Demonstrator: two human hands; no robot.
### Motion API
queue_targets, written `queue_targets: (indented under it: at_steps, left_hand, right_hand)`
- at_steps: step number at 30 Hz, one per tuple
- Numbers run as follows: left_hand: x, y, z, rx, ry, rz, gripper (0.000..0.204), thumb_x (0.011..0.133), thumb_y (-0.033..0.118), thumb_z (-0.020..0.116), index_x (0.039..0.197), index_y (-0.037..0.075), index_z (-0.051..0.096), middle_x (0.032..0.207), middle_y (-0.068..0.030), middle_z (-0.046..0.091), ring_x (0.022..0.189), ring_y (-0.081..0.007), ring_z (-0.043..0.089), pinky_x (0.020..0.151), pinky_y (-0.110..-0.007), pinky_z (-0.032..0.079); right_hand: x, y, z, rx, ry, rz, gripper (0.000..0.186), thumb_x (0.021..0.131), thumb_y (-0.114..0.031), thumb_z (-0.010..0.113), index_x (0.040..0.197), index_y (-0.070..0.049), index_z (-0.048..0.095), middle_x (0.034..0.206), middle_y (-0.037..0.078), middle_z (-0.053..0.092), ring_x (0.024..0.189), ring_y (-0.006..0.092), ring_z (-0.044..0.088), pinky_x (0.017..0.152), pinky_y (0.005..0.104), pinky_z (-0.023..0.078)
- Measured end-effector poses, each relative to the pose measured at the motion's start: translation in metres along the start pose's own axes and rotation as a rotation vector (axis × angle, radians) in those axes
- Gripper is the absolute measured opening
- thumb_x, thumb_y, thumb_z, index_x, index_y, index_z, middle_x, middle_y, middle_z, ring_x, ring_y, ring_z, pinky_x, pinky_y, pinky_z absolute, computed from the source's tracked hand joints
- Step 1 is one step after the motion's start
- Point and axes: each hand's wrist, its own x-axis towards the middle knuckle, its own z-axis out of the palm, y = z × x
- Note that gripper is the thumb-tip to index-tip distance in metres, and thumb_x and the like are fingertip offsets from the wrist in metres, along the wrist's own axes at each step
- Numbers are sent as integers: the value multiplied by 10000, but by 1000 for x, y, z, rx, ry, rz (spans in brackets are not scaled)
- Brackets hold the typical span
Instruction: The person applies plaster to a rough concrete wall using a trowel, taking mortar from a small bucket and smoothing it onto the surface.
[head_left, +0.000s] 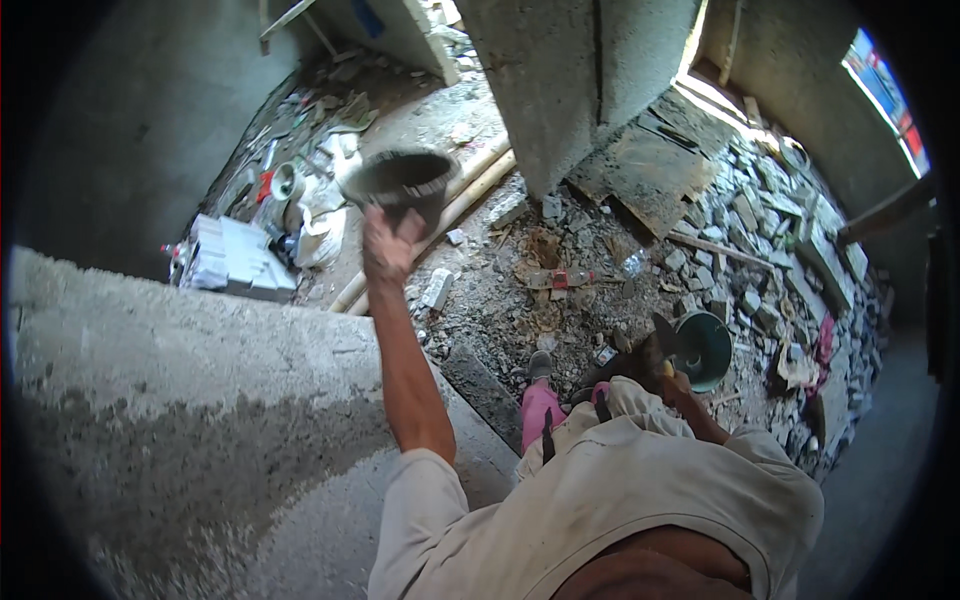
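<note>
My left arm stretches forward, with my left hand (390, 245) raised at the underside of a dark bucket (400, 175), holding it; both are slightly blurred. Low at the right, my right hand (675, 382) is closed on the yellow handle of a trowel (662, 340), its dark blade upward. Beside it a green bucket (705, 350) is on the rubble. Below me are my pink boot (540, 420) and clothing, which partly hides my right arm.
A rough concrete ledge (200, 360) fills the lower left. Beyond lie long poles (470, 190), white blocks (240, 250) and litter. A concrete pillar (540, 80) stands ahead. A board (640, 175), broken masonry (790, 240) and a plastic bottle (560, 279) lie on the ground.
</note>
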Motion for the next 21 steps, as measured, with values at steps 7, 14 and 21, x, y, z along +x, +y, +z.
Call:
queue_targets:
  at_steps: [7, 14, 21]
  left_hand:
    - [8, 16, 77, 265, 25, 308, 801, 923, 391, 584, 1528, 210, 91, 1551, -170, 198, 1366, -393, 333, 1087, -557, 319]
    - [-244, -157, -293, 576, 743, -762, 783, 912, 626, 448, 1485, 108, 314, 1493, -127, 342, 1347, -270, 340, 1116, -466, 264]
    - [-220, -169, -253, 840, 310, -1227, 842, 872, 704, 393, 1502, 159, 269, 1501, -142, 326, 1316, -316, 367, 1100, -523, 265]
  right_hand:
    - [-9, -29, 59, -412, 122, -53, 407, 770, -319, 681, 969, 33, 643, 887, 156, 675, 797, 286, 660, 685, 417, 509]
    - [12, -90, 99, -279, 118, -27, 294, 770, -281, 699, 829, 4, 654, 711, 85, 650, 616, 191, 623, 545, 368, 472]
    - [2, -140, 119, 149, 217, -110, 162, 836, -168, 635, 801, -14, 601, 568, 42, 557, 445, 126, 529, 386, 301, 398]
